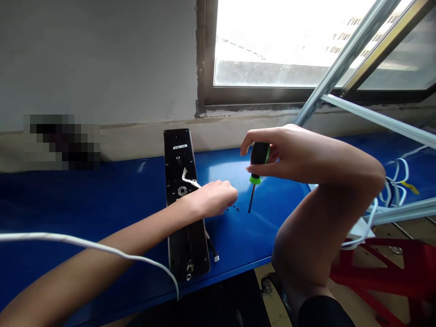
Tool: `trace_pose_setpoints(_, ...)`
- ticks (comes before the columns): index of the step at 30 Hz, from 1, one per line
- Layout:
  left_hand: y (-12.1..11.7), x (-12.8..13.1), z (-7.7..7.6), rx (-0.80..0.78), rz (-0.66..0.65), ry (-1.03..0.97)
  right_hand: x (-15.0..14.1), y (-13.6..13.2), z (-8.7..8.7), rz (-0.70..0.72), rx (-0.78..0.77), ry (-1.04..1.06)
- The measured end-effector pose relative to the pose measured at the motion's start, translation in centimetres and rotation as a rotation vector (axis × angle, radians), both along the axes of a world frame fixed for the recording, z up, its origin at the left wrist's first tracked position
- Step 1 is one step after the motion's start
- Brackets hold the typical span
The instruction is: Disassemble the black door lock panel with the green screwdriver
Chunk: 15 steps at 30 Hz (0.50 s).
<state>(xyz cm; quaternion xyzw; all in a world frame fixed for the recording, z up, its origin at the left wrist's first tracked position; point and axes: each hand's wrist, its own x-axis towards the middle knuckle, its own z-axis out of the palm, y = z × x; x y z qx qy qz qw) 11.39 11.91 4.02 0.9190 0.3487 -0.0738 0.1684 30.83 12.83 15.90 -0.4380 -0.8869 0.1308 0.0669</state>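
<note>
My right hand grips a screwdriver with a black and green handle, its shaft pointing down over the blue table. My left hand is closed, fingers curled down by several small dark screws lying on the table. Whatever those fingertips hold, if anything, is hidden. Under my left wrist lies a long black metal panel with a label, a white cable and metal fittings. A white connector on a dark lead sticks out at its right side.
A loose white cord runs across my left forearm. The blue table meets a wall with a window above. At right stand a metal frame, bundled white cables and a red stool-like object.
</note>
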Motion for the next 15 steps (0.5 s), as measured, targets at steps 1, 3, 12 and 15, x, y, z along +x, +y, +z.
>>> trace_pose_setpoints(1, 0.3, 0.3, -0.2, -0.016, -0.007, 0.011, 0.2, 0.0, 0.0, 0.006, 0.010, 0.004)
trace_pose_setpoints(3, 0.8, 0.7, -0.7, -0.035, -0.013, 0.012, 0.4, 0.0, -0.1, 0.013, 0.027, 0.018)
trace_pose_setpoints(12, 1.1, 0.1, -1.9, -0.045, 0.048, -0.016, 0.8, 0.2, -0.2, 0.046, 0.069, 0.057)
trace_pose_setpoints(15, 0.7, 0.1, -1.8, -0.064, 0.045, -0.052, 0.9, 0.2, -0.2, 0.046, 0.083, 0.048)
